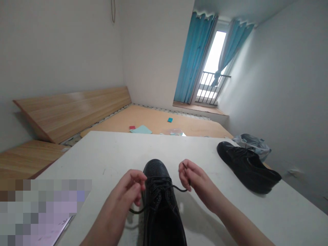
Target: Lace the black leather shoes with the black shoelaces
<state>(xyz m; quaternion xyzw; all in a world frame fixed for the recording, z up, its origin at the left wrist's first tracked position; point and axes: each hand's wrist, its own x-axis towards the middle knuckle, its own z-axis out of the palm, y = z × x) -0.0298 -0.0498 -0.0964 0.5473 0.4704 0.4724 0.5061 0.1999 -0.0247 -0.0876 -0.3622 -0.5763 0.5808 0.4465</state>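
Observation:
A black lace-up shoe (156, 168) stands on the white table (110, 153), its toe pointing away from me and its opening towards me. My right hand (193, 176) is closed on one end of the black shoelace (179, 189), which stretches from the eyelets to its fingers. At the shoe's left side, my left hand (129, 191) has its fingers curled together. The lace's other end runs out to the left and disappears behind this hand; its grip on the lace is partly hidden.
A second black shoe (248, 167) lies at the table's right, by a plastic bag (256, 145). A pinkish paper (55, 232) lies at lower left, partly pixelated. Beyond the table are a wooden surface (200, 124) with a light-blue sheet (141, 130) and a slanted wooden board (84, 111).

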